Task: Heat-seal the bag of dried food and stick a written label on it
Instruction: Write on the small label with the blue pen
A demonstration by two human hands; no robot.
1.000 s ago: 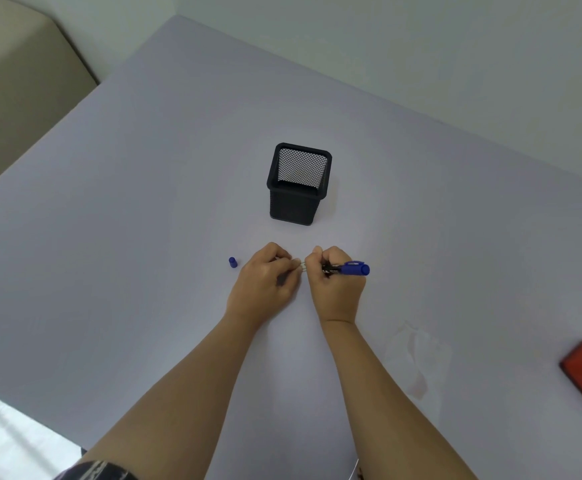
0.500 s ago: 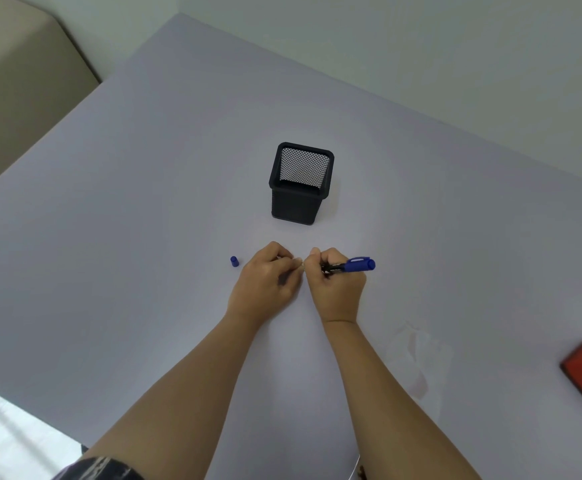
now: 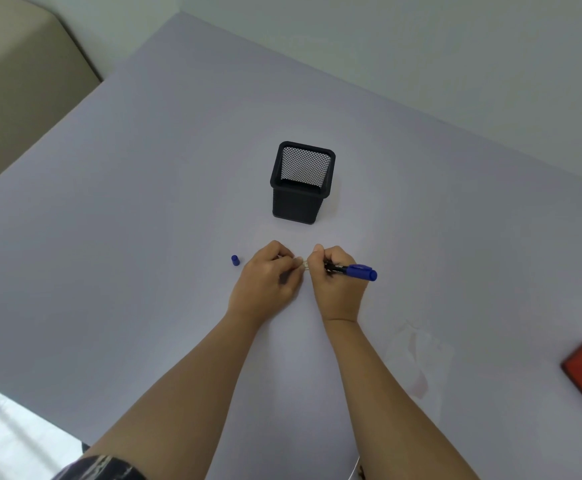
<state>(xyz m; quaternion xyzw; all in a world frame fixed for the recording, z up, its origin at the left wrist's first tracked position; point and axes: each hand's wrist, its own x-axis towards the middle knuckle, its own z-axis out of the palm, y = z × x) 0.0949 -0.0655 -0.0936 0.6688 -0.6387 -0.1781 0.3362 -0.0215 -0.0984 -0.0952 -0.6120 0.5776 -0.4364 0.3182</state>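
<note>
Mesh holder (image 3: 301,183) stands bare inside; both hands pinch a pale label (image 3: 304,265) (right hand (image 3: 338,282) also clasps the marker (image 3: 355,271)).

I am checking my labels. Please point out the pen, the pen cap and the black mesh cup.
pen (image 3: 360,271), head view, on its blue barrel beside the right hand.
pen cap (image 3: 235,260), head view, on its middle.
black mesh cup (image 3: 298,206), head view, on its front wall.

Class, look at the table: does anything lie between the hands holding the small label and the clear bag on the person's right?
Nothing visible does. The left hand and right hand pinch the label; the right also holds the pen. Bare table separates them from the clear bag.
</note>
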